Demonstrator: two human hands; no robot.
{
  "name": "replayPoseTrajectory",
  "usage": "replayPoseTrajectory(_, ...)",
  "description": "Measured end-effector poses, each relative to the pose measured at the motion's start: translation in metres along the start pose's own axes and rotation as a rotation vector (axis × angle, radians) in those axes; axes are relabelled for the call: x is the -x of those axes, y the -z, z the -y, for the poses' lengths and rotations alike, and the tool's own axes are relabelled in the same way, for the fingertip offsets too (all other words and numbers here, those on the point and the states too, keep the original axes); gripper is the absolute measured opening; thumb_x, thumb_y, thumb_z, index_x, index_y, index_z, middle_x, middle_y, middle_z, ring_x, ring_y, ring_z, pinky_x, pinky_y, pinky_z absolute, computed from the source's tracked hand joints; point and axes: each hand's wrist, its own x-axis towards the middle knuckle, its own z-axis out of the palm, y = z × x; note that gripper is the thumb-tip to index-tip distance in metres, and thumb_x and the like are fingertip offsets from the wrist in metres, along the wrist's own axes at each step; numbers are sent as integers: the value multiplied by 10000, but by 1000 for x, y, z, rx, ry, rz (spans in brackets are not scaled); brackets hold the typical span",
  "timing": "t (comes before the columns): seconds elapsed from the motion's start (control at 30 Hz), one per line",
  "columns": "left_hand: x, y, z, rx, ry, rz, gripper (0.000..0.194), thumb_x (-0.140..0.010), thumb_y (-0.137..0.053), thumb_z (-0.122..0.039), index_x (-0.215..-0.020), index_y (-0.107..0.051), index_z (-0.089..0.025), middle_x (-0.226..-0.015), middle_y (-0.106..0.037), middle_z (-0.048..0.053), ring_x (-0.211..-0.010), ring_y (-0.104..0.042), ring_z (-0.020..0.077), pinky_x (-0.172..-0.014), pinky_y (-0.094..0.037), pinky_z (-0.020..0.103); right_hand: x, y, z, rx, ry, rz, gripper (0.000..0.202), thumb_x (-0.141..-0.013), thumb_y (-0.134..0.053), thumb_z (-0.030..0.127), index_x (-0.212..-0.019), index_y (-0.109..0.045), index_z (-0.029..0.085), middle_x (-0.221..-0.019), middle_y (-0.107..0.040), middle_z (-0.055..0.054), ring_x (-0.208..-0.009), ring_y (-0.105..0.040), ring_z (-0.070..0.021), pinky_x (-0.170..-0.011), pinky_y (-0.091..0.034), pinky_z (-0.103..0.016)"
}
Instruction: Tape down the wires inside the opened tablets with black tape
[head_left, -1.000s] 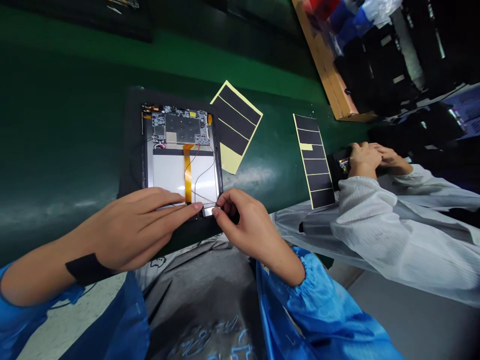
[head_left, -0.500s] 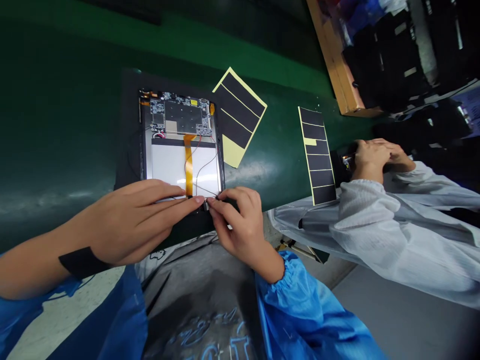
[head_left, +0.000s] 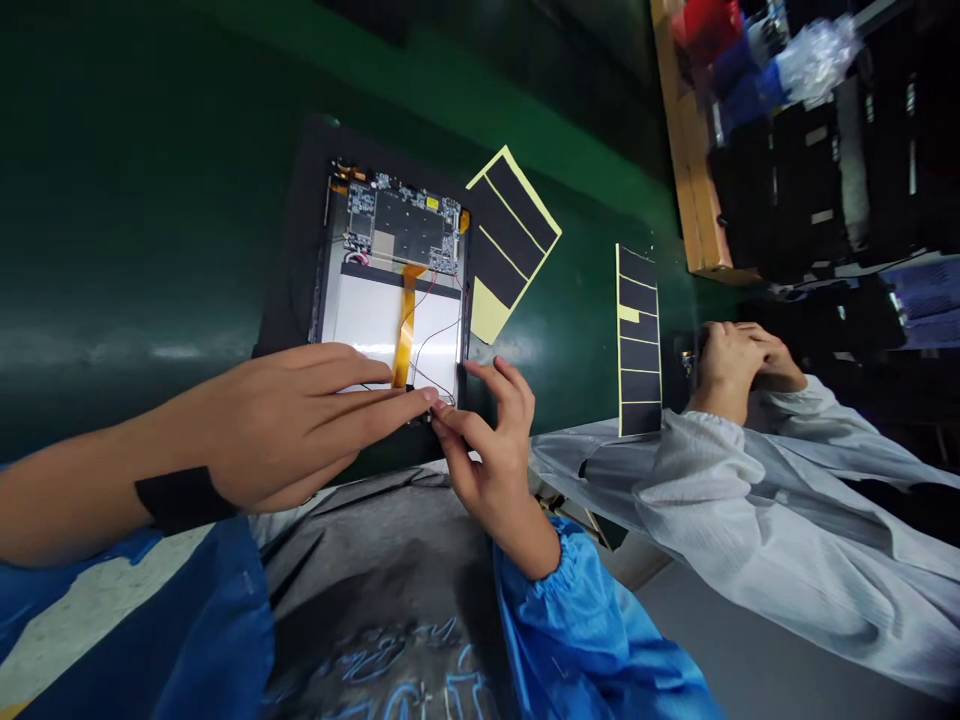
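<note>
An opened tablet-like device (head_left: 439, 345) lies on a dark mat, showing a circuit board (head_left: 409, 228), a white battery area and an orange ribbon cable (head_left: 406, 330). My left hand (head_left: 300, 420) lies over its near edge, fingers stretched out, index fingertip at the bottom edge. At that same spot my right hand (head_left: 491, 440) pinches with thumb and index finger, its other fingers raised. What the pinch holds is too small to make out. Thin wires run down to the fingertips.
Right of the device lies a yellow-backed sheet of black strips (head_left: 491, 312), with a second strip sheet (head_left: 640, 355) farther right. A co-worker's hands (head_left: 731, 365) are at the right, near a wooden-edged rack (head_left: 697, 190) holding dark items and plastic bags.
The whole view has shifted, so the device and sheets appear farther right. My right hand's middle and ring fingers have lifted and spread away from the device's edge. My left hand stays on it.
</note>
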Motion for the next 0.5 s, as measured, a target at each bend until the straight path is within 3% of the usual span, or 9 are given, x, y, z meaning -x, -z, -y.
replayPoseTrajectory(0.17,7,-7,-18,-206,-35,-50,574,-979,-466,-122,-1546,-402,-193,-1244,-720,99,-1167,-644,267,-1034,-506,466,8,-6,-6,-133,-27,-108,297,-957,-601,125,-1181,-695,295,-1388,-575,-96,-1385,-482,-321,-1120,-433,-615)
replayPoseTrajectory(0.3,15,-27,-44,-346,80,-218,699,-939,-572,-86,-1592,-333,-156,-1208,-747,109,-1054,-680,267,-981,-484,447,7,-2,-6,-211,-58,-293,325,-960,-579,111,-1215,-697,275,-1113,-662,-93,-1081,-642,-264,-947,-549,-497)
replayPoseTrajectory(0.4,12,-42,-62,-336,178,-263,681,-940,-559,-58,-1582,-342,-119,-1168,-752,125,-1040,-662,279,-951,-466,446,6,1,-6,-195,4,-229,292,-947,-591,104,-1144,-730,269,-983,-682,-75,-943,-657,-244,-827,-569,-442)
replayPoseTrajectory(0.5,3,-50,-72,-282,262,-276,605,-959,-495,-46,-1547,-384,-138,-1173,-733,121,-1052,-628,270,-922,-457,420,9,0,-6,-212,88,-144,328,-928,-603,90,-1182,-722,261,-1006,-710,-79,-949,-649,-245,-808,-564,-433)
